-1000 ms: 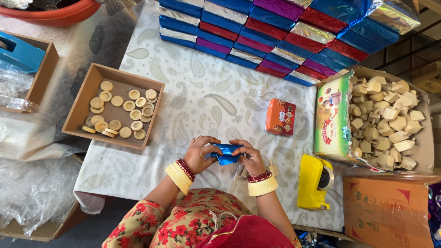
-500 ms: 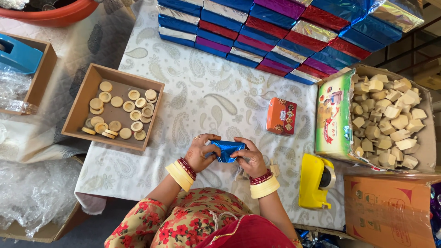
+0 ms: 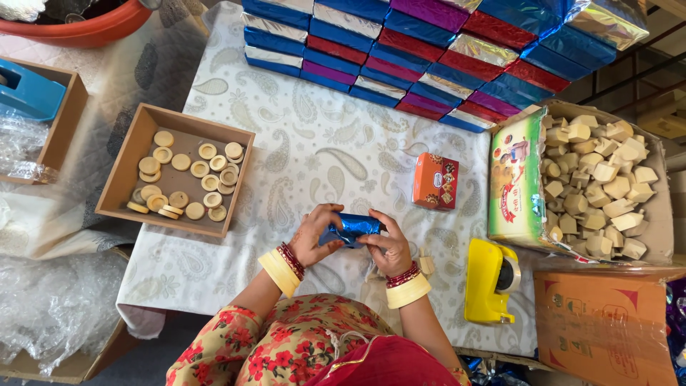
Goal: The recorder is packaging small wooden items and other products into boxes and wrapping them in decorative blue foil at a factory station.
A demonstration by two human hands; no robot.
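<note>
A small box wrapped in shiny blue foil [image 3: 351, 228] is held between both my hands just above the near edge of the table. My left hand [image 3: 314, 234] grips its left end and my right hand [image 3: 386, 247] presses its right end and underside. Both wrists carry yellow and red bangles. An orange printed box [image 3: 434, 181] stands on the cloth a little beyond my right hand. A yellow tape dispenser [image 3: 489, 279] sits to the right of my right hand.
A paisley white cloth [image 3: 314, 143] covers the table. A brown tray [image 3: 121, 179] of round tan discs lies at left. A carton [image 3: 661, 221] of pale wedge blocks is at right. Stacked foil-wrapped boxes [image 3: 443, 57] line the far edge. Bubble wrap [image 3: 50, 300] lies at lower left.
The blue foil box has turned slightly in my hands as my fingers shifted along its ends. Nothing else on the table has moved.
</note>
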